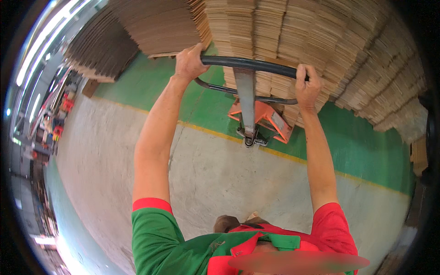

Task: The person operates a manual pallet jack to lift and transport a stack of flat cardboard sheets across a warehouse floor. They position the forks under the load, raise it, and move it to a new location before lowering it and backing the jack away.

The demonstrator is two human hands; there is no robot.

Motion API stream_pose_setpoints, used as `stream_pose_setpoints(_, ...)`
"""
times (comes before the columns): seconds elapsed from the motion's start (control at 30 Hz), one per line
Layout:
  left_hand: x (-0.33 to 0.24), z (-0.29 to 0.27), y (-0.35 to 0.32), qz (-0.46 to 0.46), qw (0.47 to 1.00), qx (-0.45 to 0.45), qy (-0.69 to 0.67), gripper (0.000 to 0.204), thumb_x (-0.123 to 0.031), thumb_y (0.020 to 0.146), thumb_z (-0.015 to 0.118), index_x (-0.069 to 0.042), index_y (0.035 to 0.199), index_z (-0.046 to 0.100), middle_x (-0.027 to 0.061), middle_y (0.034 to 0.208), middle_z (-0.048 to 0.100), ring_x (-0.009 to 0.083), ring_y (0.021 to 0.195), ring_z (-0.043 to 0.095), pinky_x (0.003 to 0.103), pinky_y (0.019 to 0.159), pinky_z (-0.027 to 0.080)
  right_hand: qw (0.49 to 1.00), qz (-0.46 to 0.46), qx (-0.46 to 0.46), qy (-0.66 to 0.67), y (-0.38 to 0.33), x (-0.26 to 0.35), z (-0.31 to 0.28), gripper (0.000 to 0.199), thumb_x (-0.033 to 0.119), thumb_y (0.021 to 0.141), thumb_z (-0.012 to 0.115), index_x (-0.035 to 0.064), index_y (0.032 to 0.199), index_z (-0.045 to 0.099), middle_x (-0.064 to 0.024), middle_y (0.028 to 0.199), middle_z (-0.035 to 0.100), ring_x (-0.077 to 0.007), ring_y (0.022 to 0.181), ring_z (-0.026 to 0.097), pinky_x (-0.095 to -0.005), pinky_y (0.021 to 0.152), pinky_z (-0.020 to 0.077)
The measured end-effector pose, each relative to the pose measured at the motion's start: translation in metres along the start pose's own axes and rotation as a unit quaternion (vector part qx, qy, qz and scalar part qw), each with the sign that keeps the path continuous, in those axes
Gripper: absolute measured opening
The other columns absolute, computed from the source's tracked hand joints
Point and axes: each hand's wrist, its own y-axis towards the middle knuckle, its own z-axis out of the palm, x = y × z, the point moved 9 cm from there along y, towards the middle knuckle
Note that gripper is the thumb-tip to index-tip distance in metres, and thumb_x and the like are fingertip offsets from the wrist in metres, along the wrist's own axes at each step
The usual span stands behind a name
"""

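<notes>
Both my arms stretch forward to the black loop handle (252,63) of a pallet jack. My left hand (190,63) is closed round the handle's left end, and my right hand (308,87) grips its right end. A grey metal shaft (246,98) runs from the loop down to the orange body (270,120) of the jack, where dark wheels (249,141) rest on the floor. The jack's forks are hidden; tall stacks of flat brown cardboard (266,36) stand right behind its body.
More cardboard stacks stand at the far left (98,43) and along the right (385,78). A yellow line (215,133) divides the green floor (362,146) from grey concrete (114,151). Red and orange items (59,128) line the left side.
</notes>
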Motion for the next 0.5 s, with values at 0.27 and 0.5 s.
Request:
stream_pose_setpoints(0.27, 0.015, 0.070, 0.009, 0.021, 0.999, -0.003, -0.041, 0.034, -0.028, 0.078, 0.085, -0.011, 0.101, 0.067, 0.0139, 0.086, 0.073, 0.0368, 0.084, 0.072, 0.047, 0.074, 0.056, 0.999, -0.025, -0.044, 0.017, -0.017, -0.048, 0.021, 0.018, 0.022, 0.094, 0.071, 0.0078, 0.082, 0.068, -0.0138, 0.065, 0.066, -0.0311, 0.058, 0.066, -0.0397, 0.053, 0.0481)
stream_pose_setpoints(0.5, 0.056, 0.113, 0.008, 0.047, 0.997, -0.012, -0.057, 0.036, -0.035, 0.079, 0.085, -0.011, 0.100, 0.068, 0.0124, 0.077, 0.071, 0.0363, 0.078, 0.071, 0.046, 0.070, 0.056, 0.997, -0.005, -0.052, -0.058, -0.038, -0.051, 0.057, 0.026, 0.030, 0.097, 0.066, 0.0088, 0.082, 0.068, -0.0132, 0.063, 0.065, -0.0317, 0.056, 0.065, -0.0406, 0.052, 0.0474)
